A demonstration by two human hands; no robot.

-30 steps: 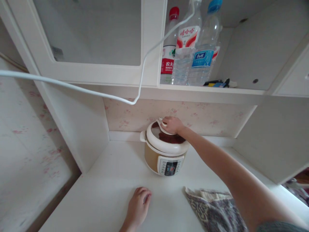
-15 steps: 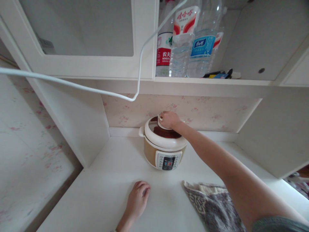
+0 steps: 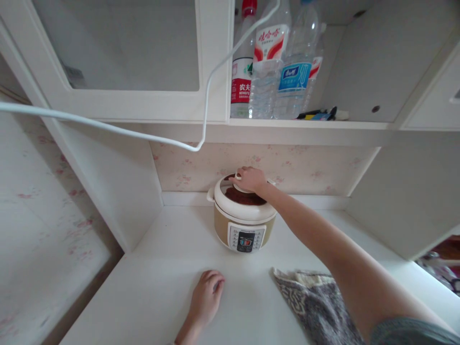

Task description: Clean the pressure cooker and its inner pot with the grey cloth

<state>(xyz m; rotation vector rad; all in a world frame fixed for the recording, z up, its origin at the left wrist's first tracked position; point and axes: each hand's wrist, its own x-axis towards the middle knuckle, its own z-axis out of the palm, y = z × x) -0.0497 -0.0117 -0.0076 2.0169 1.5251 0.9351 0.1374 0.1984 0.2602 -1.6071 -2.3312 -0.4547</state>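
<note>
A white and tan electric pressure cooker [image 3: 221, 223] stands upright at the back of the counter, its control panel [image 3: 246, 238] facing me. Its lid [image 3: 230, 207] has a white rim and a dark brown top, and is seated on the body. My right hand [image 3: 250, 179] reaches over from the right and grips the white lid handle [image 3: 237, 176], mostly covered by my fingers. In front of the cooker, my left hand [image 3: 206, 297] rests on the counter with its fingers curled in, and nothing shows in it. A grey patterned cloth [image 3: 312, 302] lies under my right forearm.
A white cable [image 3: 143, 136] hangs across the view in front of the cabinet. Several plastic bottles [image 3: 268, 72] stand on the open shelf above, beside small items [image 3: 323, 115]. Side panels [image 3: 118, 177] close in the white counter [image 3: 151, 287] left and right.
The view has tilted up slightly. My right thumb now stretches further out over the lid, and the cooker's panel appears a little further left. My left hand stays in place.
</note>
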